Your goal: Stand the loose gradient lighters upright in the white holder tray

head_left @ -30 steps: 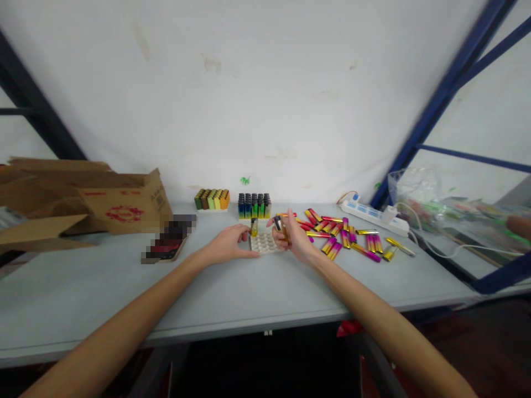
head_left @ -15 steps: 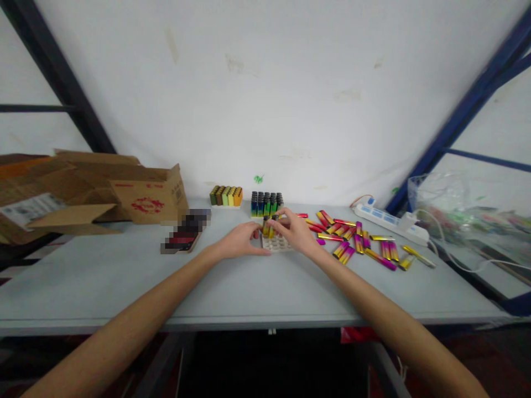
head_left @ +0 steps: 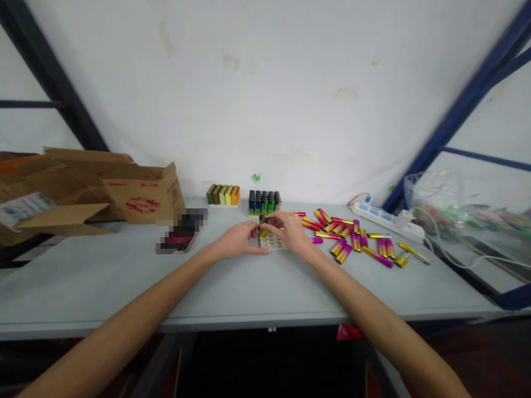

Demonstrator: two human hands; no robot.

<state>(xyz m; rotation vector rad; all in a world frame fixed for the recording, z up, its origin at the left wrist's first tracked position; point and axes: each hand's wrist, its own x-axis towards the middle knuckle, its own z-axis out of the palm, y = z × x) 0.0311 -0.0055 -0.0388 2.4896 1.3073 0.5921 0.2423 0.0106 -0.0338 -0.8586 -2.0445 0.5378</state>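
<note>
A small white tray with round holes (head_left: 271,242) lies on the grey table (head_left: 249,287) between my hands. My left hand (head_left: 237,241) rests against the tray's left side with its fingers curled. My right hand (head_left: 291,231) pinches a yellow lighter (head_left: 263,226) that stands at the tray's far left corner. A loose pile of pink-and-gold lighters (head_left: 352,237) is spread on the table to the right of my right hand.
Two filled trays of lighters stand near the wall: a green-to-orange one (head_left: 223,195) and a dark-capped blue-green one (head_left: 264,203). An open cardboard box (head_left: 103,188) sits at the left, a blurred dark object (head_left: 181,232) beside it. A white power strip (head_left: 385,218) and plastic bag (head_left: 435,193) lie right.
My right hand has brought the lighter down from above the tray to its far left corner. My left hand stayed at the tray. The camera shifted a little.
</note>
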